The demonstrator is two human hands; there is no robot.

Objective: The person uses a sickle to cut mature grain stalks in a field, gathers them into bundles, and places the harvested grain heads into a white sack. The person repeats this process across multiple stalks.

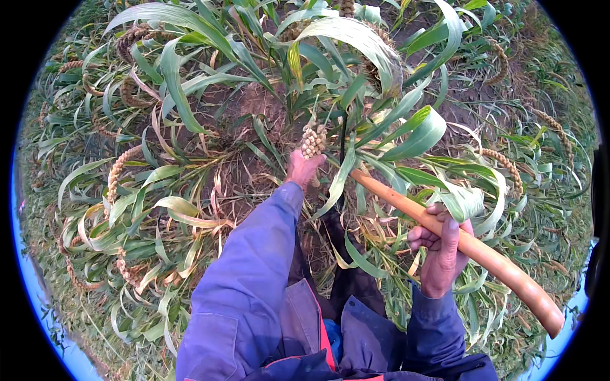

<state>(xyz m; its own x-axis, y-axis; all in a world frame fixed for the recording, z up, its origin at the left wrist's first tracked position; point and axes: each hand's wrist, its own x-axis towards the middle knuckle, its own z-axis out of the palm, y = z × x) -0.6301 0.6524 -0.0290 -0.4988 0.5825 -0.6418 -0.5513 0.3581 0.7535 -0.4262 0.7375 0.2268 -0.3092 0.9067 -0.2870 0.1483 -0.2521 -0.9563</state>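
Note:
My left hand (304, 169) is closed around a pale seed head of foxtail millet (313, 141), whose knobbly top pokes out above the fingers. In my right hand (443, 251) is a long, smooth wooden tool handle (515, 278), gripped partway along and slanting from lower right to upper left. Its far end goes in among the green leaves near my left hand. A thin dark edge (344, 136) stands upright there, perhaps the tool's blade; leaves hide the joint. One broad leaf (462, 202) lies over the handle just above my right fingers.
Tall millet plants rise in front, with a large arching leaf (356, 38) at the top. Drooping brown seed heads hang at the left (121, 168) and right (505, 166). Bare soil (254, 101) and dry straw show between the stems. My dark trouser legs (356, 279) stand among the plants.

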